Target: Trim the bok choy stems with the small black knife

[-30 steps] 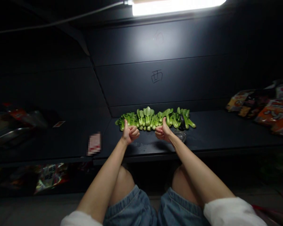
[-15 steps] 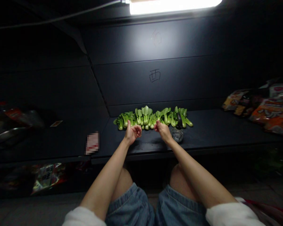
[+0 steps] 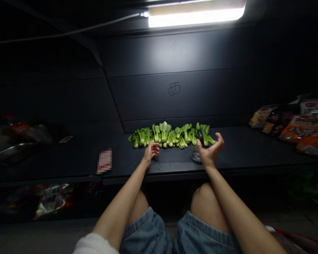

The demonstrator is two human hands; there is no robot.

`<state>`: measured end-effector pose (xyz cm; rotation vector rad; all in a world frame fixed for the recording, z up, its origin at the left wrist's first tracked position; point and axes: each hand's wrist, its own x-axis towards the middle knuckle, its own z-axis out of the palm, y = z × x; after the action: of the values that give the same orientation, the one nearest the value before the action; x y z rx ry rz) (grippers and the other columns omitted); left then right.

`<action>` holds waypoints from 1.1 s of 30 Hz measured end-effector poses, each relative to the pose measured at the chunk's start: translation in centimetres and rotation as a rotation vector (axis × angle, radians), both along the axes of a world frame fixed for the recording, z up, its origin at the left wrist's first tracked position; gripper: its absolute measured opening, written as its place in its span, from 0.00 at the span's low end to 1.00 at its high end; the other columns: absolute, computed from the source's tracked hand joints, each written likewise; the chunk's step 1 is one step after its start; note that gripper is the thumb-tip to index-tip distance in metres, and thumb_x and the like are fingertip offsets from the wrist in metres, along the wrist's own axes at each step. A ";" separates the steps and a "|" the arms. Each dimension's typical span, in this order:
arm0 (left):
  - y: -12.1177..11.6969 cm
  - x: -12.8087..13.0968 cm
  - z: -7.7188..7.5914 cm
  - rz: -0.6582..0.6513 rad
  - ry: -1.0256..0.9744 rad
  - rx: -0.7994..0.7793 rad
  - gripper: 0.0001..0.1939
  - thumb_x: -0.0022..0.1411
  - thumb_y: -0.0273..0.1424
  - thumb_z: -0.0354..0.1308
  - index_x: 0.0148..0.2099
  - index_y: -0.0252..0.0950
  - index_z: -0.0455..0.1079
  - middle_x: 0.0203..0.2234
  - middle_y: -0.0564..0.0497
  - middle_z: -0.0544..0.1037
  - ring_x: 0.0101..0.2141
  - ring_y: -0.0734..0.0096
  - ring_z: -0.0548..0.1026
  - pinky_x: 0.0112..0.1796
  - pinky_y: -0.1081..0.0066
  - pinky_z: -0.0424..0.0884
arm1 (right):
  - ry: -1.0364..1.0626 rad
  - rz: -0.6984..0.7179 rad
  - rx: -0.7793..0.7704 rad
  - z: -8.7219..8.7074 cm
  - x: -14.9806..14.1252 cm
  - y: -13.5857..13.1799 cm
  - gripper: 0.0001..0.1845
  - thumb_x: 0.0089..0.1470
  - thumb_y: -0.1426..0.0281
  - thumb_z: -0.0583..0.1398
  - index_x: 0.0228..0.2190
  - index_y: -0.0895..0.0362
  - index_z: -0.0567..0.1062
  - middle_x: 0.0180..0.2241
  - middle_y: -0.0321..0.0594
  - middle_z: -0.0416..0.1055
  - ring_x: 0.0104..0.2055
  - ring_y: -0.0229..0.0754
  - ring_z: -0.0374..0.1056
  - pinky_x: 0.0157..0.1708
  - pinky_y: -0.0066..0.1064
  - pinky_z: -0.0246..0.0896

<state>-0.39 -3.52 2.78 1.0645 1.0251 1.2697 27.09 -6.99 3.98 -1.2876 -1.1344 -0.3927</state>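
A row of bok choy (image 3: 164, 134) lies on a shelf (image 3: 172, 166). In front of its left half, left hand (image 3: 149, 152), fingers loosely curled; near its right end, right hand (image 3: 210, 152), fingers spread from thumb.

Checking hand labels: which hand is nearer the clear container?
Right. The right hand is just beside the clear container, contact unclear; the left hand is well to its left, in front of the greens.
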 end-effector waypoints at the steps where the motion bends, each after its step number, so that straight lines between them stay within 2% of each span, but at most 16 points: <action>1: 0.0 0.1 -0.1 0.017 0.027 0.019 0.30 0.57 0.56 0.48 0.38 0.32 0.71 0.25 0.51 0.72 0.22 0.76 0.71 0.25 0.76 0.66 | 0.026 0.058 -0.041 -0.2 0.5 0.7 0.46 0.48 0.51 0.63 0.60 0.60 0.52 0.56 0.58 0.58 0.60 0.58 0.55 0.57 0.53 0.52; 4: 0.1 0.2 -0.5 0.061 0.109 0.077 0.26 0.58 0.53 0.51 0.40 0.33 0.72 0.29 0.49 0.74 0.26 0.75 0.72 0.25 0.76 0.67 | 0.077 0.289 -0.208 -0.6 1.6 2.6 0.46 0.46 0.48 0.63 0.59 0.59 0.57 0.52 0.53 0.66 0.53 0.53 0.64 0.53 0.47 0.59; 6: 0.2 0.2 -0.7 0.074 0.171 0.123 0.24 0.59 0.50 0.52 0.40 0.34 0.72 0.32 0.48 0.75 0.28 0.74 0.73 0.25 0.77 0.67 | 0.108 0.379 -0.277 -0.5 1.9 3.4 0.42 0.44 0.47 0.62 0.53 0.61 0.65 0.50 0.55 0.69 0.51 0.54 0.66 0.51 0.46 0.60; 9: 0.2 0.0 -1.1 0.079 0.276 0.186 0.21 0.60 0.48 0.52 0.41 0.35 0.73 0.35 0.47 0.76 0.29 0.72 0.73 0.25 0.76 0.67 | 0.112 0.477 -0.366 0.1 1.8 3.9 0.31 0.47 0.47 0.59 0.41 0.59 0.72 0.40 0.51 0.74 0.43 0.53 0.70 0.47 0.45 0.62; 12: 0.3 -0.4 -1.5 0.105 0.398 0.279 0.19 0.62 0.45 0.51 0.39 0.35 0.74 0.36 0.46 0.76 0.32 0.69 0.73 0.30 0.72 0.69 | 0.073 0.538 -0.365 0.6 1.4 4.1 0.25 0.51 0.49 0.57 0.38 0.57 0.72 0.37 0.48 0.75 0.40 0.50 0.70 0.44 0.42 0.63; 15: 0.3 -1.0 -1.8 0.162 0.530 0.430 0.16 0.64 0.40 0.50 0.36 0.36 0.74 0.35 0.46 0.76 0.38 0.65 0.73 0.42 0.66 0.70 | -0.006 0.595 -0.390 0.6 0.8 4.8 0.22 0.51 0.50 0.57 0.38 0.56 0.70 0.37 0.46 0.74 0.38 0.48 0.71 0.41 0.39 0.64; 19: 0.2 -2.2 -2.2 0.216 0.686 0.543 0.13 0.65 0.36 0.49 0.38 0.37 0.73 0.36 0.45 0.75 0.43 0.63 0.72 0.50 0.63 0.66 | -0.170 0.544 -0.487 0.5 -0.4 5.7 0.19 0.54 0.52 0.54 0.35 0.55 0.70 0.34 0.46 0.74 0.36 0.49 0.71 0.38 0.38 0.63; 22: 0.2 -3.3 -2.3 0.264 0.795 0.569 0.13 0.65 0.34 0.47 0.41 0.37 0.72 0.39 0.45 0.74 0.45 0.63 0.72 0.51 0.63 0.66 | -0.299 0.571 -0.491 0.5 -1.9 5.5 0.18 0.56 0.54 0.53 0.38 0.54 0.71 0.35 0.46 0.75 0.37 0.49 0.70 0.38 0.36 0.62; 25: 0.4 -4.6 -2.2 0.322 0.886 0.578 0.14 0.66 0.33 0.46 0.43 0.37 0.72 0.41 0.44 0.73 0.46 0.62 0.72 0.52 0.62 0.66 | -0.331 0.611 -0.452 0.7 -3.8 5.0 0.18 0.58 0.56 0.52 0.41 0.55 0.71 0.38 0.47 0.74 0.39 0.49 0.70 0.40 0.37 0.62; 28: 0.6 -5.9 -2.3 0.387 0.973 0.566 0.14 0.66 0.33 0.46 0.45 0.37 0.72 0.43 0.42 0.72 0.48 0.60 0.71 0.52 0.60 0.66 | -0.341 0.729 -0.423 1.1 -5.8 4.6 0.16 0.58 0.59 0.52 0.41 0.56 0.71 0.39 0.48 0.74 0.40 0.48 0.70 0.42 0.37 0.62; 30: 0.7 -6.7 -2.7 0.438 1.027 0.549 0.15 0.65 0.33 0.46 0.47 0.36 0.71 0.46 0.41 0.72 0.50 0.57 0.70 0.53 0.58 0.66 | -0.356 0.822 -0.435 1.5 -7.1 4.6 0.14 0.58 0.61 0.53 0.40 0.55 0.71 0.37 0.46 0.73 0.39 0.46 0.70 0.40 0.35 0.62; 33: 0.9 -7.5 -3.9 0.499 1.083 0.502 0.16 0.64 0.32 0.47 0.51 0.37 0.69 0.51 0.40 0.69 0.54 0.55 0.69 0.54 0.55 0.65 | -0.398 0.878 -0.462 2.1 -8.6 4.6 0.11 0.56 0.64 0.55 0.39 0.54 0.71 0.35 0.43 0.73 0.36 0.45 0.69 0.38 0.33 0.61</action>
<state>-7.94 -2.63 -1.10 2.0856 1.9189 1.3669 18.47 -2.37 6.04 -0.9735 -2.0776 0.3060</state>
